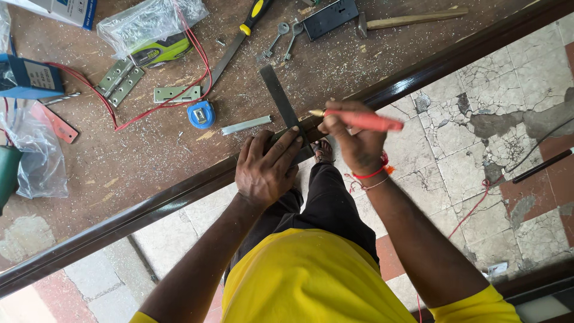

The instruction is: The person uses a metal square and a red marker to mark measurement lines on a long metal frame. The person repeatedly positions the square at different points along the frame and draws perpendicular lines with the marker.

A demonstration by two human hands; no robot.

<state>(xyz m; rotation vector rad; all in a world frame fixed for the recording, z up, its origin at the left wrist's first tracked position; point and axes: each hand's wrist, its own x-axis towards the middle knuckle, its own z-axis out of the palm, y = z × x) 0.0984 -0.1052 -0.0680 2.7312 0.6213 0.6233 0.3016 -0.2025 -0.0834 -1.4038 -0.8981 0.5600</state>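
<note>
Dusty brown bench with dark rounded edge, left hand pressing flat on steel try square, right hand pinching red pencil just beside its blade, cracked floor tiles below.

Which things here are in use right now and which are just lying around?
In use: left hand pressing the metal square on the door edge; right hand holding the red pencil.

Lying about: hinges, tape measure, screwdriver, keys, hammer.
</note>
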